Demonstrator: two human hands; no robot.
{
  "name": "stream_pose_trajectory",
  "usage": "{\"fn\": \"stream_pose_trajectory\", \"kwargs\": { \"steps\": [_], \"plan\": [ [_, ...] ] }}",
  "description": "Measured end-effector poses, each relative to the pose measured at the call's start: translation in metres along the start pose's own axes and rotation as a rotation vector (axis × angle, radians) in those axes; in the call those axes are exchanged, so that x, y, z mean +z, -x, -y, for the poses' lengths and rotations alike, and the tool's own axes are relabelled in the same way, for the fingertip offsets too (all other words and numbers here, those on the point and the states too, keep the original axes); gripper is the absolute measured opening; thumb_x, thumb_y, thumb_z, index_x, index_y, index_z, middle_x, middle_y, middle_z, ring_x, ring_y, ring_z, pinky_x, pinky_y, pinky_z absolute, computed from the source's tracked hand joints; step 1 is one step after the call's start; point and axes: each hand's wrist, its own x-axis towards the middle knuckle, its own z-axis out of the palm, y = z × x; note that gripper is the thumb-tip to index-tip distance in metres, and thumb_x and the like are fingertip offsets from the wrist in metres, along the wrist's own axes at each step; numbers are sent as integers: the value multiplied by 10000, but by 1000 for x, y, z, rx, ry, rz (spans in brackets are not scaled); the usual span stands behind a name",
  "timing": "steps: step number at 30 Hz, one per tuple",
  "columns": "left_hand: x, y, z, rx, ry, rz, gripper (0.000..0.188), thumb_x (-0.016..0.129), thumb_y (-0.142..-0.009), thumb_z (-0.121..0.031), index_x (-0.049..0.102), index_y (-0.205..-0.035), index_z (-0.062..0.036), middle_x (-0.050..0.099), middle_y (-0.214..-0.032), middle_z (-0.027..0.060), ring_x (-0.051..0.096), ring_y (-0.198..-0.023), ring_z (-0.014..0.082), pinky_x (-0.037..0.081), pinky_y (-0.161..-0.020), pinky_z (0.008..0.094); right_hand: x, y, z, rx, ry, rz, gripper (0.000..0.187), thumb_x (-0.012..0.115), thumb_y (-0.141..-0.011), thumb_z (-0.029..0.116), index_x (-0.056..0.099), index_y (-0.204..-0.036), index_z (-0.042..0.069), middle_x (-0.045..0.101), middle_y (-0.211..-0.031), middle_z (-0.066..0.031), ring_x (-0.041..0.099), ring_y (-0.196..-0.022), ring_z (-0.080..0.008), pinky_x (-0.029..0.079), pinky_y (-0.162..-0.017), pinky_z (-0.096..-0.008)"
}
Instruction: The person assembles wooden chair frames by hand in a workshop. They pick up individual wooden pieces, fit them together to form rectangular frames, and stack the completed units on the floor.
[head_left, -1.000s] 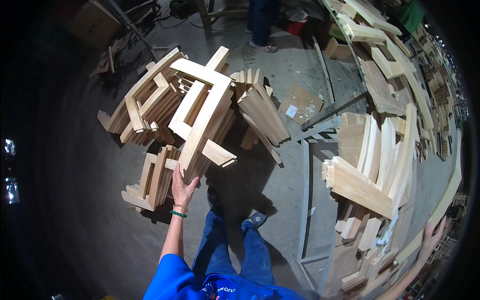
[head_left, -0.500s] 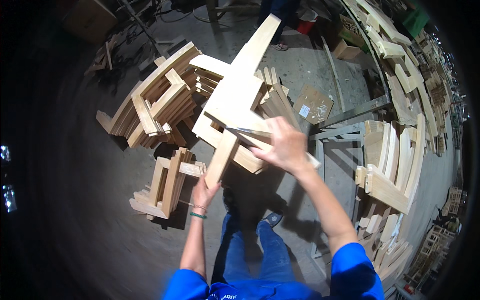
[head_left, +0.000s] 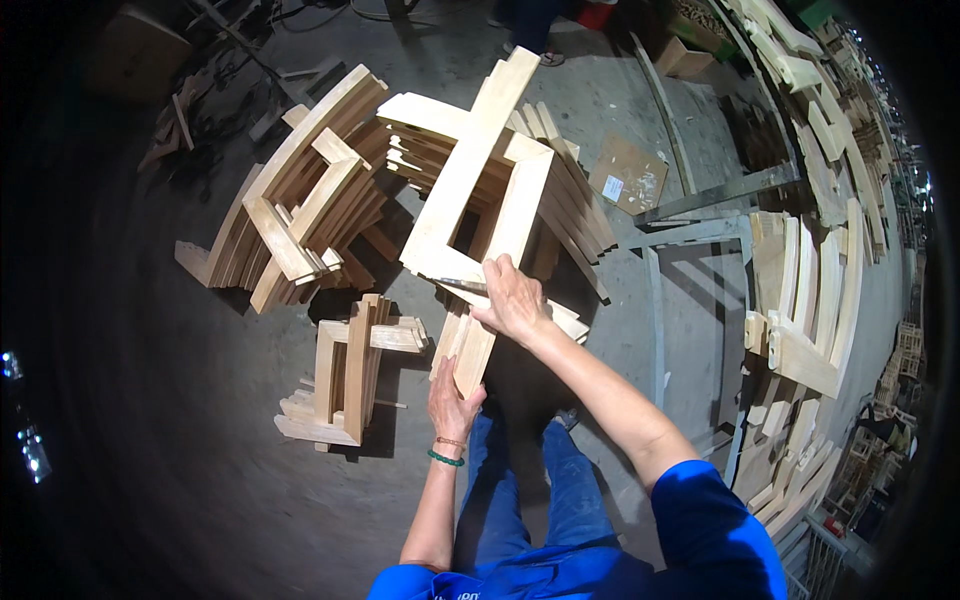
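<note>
Left grip wrapped round wooden bar, best braced firmly; right grip pinching thin dark tool, best angled low

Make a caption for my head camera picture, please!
Left hand and right hand at a stack of pale wooden frames above a grey floor.

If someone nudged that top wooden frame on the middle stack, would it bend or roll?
The top wooden frame would probably stay stiff, its chunky bars meeting at fitted corners. Rolling seems unlikely, since its pieces look flat-faced. It might slide, though: no fastening shows between it and the stack beneath.
</note>
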Motion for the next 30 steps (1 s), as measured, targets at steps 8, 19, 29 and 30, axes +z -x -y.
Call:
{"fn": "stream_pose_trajectory", "kwargs": {
  "steps": [8,19,29,30],
  "plan": [
    [-1,0,-6,-81,-14,75,766,769,-657,-231,427,-1316,-43,490,-1314,219,477,-1200,369,406,-984,408,-10,6,-15,-27,2,14,623,835,-588,241,446,-1014,5,477,-954,-169,631,-810,-322,531,-630,-412],
    [-21,-12,-24,12,-64,104,1079,824,-618,-409,213,-1436,-59,493,-1287,242,514,-1150,390,451,-917,439,-42,56,-22,13,-220,-174,617,758,-702,372,514,-1160,38,507,-1041,-122,648,-773,-307,546,-618,-413],
    [-5,-18,-34,-30,-126,118,1039,819,-633,-369,229,-1436,-75,446,-1346,226,483,-1199,374,436,-955,424,-78,194,-81,299,-348,-128,415,715,-743,252,581,-1100,87,581,-1017,-69,643,-831,-279,533,-689,-415],
    [-5,-19,-36,-18,-130,96,1034,818,-636,-367,230,-1437,-81,453,-1339,226,487,-1195,374,436,-955,426,-82,206,-87,320,-351,-136,403,714,-746,246,586,-1095,90,584,-1014,-67,643,-835,-276,533,-692,-409]
  ]
}}
